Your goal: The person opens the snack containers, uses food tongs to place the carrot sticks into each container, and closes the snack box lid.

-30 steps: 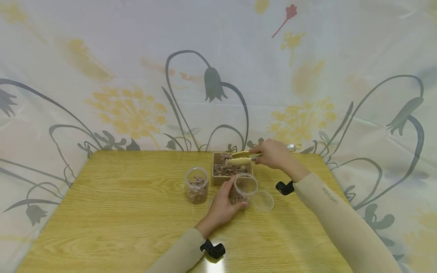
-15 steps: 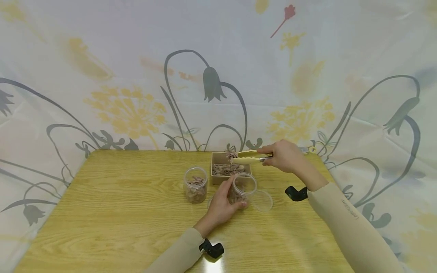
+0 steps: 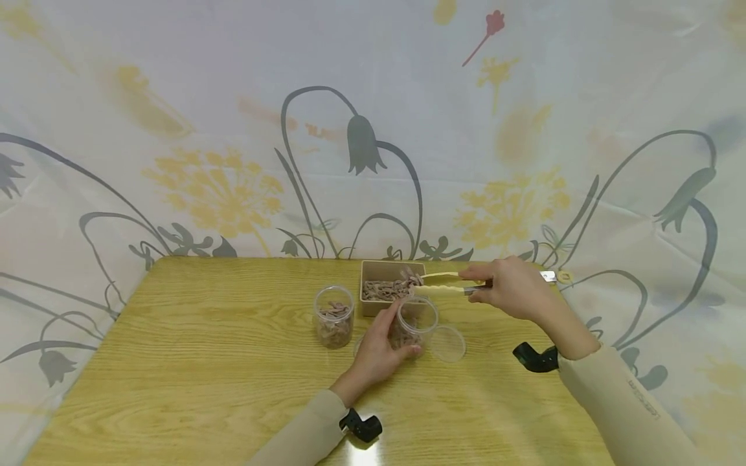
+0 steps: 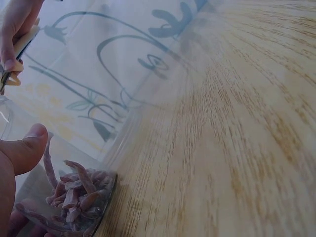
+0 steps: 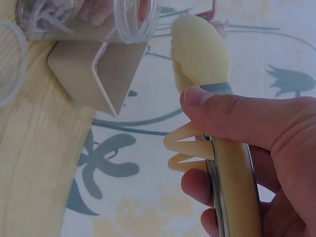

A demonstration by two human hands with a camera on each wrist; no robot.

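Fingers curled, I have the right hand gripping tongs pinching strips, the left hand holding a jar five o'clock from the box.

2 clr jars, 1 box, 1 pr tongs, 2 lids, 2 hands

Behind the yellowish, wood-grained table we see a pale, lightly creased backdrop that rises beyond its far edge and shows along both of its sides. Printed on it we make out drooping, long-stemmed grey bellflowers, soft yellow flower heads and, up high, one small red bloom. We find the light soft overall, with a white glare on the table at the bottom border of the head view.
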